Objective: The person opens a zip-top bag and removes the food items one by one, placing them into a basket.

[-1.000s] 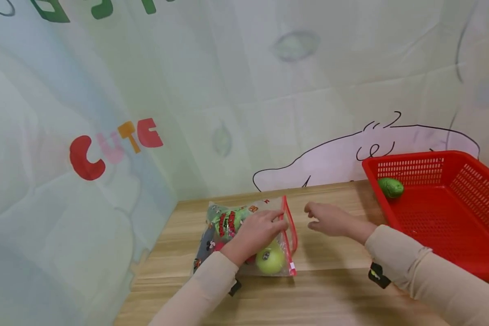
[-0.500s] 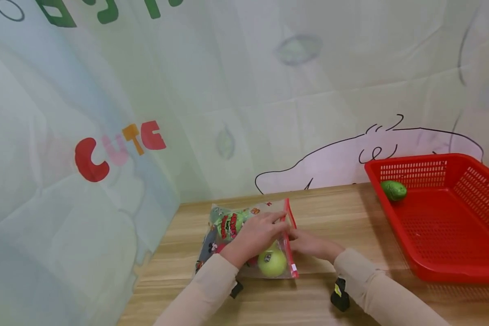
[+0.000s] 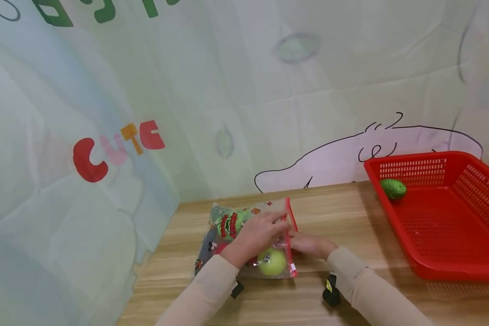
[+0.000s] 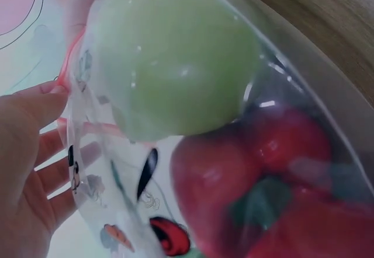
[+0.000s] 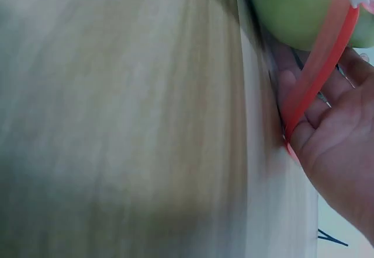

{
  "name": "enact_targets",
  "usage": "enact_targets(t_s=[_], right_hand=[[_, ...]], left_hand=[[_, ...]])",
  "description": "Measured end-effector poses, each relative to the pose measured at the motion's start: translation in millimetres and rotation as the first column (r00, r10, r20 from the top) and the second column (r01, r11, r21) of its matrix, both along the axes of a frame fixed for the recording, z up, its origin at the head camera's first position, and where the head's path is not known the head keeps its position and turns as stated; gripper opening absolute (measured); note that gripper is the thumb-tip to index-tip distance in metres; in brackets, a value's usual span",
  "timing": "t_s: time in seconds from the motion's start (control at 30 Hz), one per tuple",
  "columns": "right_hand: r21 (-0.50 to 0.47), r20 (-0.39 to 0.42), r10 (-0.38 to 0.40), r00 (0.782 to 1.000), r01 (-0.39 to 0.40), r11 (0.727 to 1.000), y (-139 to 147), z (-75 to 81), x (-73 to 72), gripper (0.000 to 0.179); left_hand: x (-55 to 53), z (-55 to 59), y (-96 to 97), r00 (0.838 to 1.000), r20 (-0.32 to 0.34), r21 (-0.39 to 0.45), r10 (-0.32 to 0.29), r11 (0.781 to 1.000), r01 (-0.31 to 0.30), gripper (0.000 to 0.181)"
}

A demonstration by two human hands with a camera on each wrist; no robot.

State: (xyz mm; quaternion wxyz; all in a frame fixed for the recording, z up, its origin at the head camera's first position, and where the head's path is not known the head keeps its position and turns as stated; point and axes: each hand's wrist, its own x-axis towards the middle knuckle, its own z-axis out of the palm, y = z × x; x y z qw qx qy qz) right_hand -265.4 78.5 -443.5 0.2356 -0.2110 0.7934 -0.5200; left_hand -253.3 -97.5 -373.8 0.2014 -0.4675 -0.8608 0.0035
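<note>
The bag (image 3: 233,222) is thin, see-through plastic, smooth and crinkled, with small bright glints on its film; the zip strip (image 5: 321,65) along its mouth looks like smooth, slightly translucent plastic. Through the bag I see a green fruit (image 4: 181,59), smooth and softly shiny, and red produce (image 4: 216,182) that looks glossier. Beneath the bag, the desk (image 3: 334,203) shows wood grain with a low sheen. To its right, the basket (image 3: 391,222) is glossy, perforated plastic. Behind the bag, the backdrop (image 3: 212,77) looks like matt, creased cloth; on its near side, the sleeves (image 3: 203,292) are matt fabric.
</note>
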Motion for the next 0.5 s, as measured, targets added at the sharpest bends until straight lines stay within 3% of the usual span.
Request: enact_targets(t_s=[0.13, 0.33, 0.5], right_hand=[[0.003, 0.018, -0.029, 0.999, 0.029, 1.000, 5.6, -1.6, 2.0, 0.055], [-0.220, 0.162, -0.030, 0.986, 0.066, 0.973, 7.9, -5.8, 1.8, 0.059], [-0.245, 0.184, -0.167, 0.969, 0.210, 0.946, 7.9, -3.6, 3.0, 0.061]], left_hand=[[1.4, -1.3, -0.5, 1.000, 0.004, 0.019, -0.006, 1.000, 0.006, 0.017], [1.5, -3.5, -2.5, 1.000, -0.005, 0.027, 0.012, 1.000, -0.011, 0.019], [2.6, -2.2, -2.5, 0.999, 0.016, 0.013, 0.041, 0.999, -0.042, 0.016]])
